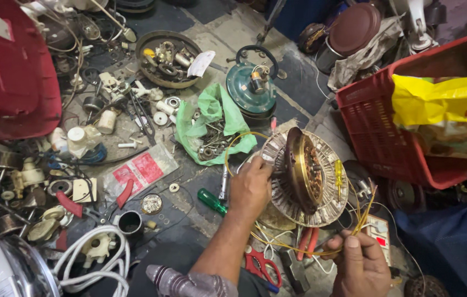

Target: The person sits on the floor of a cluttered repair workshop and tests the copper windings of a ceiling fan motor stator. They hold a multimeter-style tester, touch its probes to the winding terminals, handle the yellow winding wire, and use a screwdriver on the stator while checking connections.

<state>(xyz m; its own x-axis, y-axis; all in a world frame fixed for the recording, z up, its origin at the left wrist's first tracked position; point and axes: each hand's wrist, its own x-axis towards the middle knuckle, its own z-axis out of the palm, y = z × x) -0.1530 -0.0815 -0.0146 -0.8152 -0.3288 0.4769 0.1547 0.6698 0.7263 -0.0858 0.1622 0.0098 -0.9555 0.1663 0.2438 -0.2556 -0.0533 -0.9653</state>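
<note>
brass-cored fan motor (305, 176) gripped by left hand (250, 184), right hand (361, 264) pinching yellow wires (366, 212)

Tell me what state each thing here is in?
Round metal fan motor: tilted on edge, left hand gripping its rim.
Thin yellow wires: pinched in right hand fingers.
Green plastic bag: open, small parts inside.
Red plastic crate: holds yellow bag.

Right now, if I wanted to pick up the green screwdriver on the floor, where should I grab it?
Probably by the thick green handle, coming from above on its left side, where the floor is barer. The handle lies flat and points up-left, rounded and easy to wrap fingers around. Its thin metal end runs toward the left hand, which holds the round fan motor, so that side is crowded.
</note>
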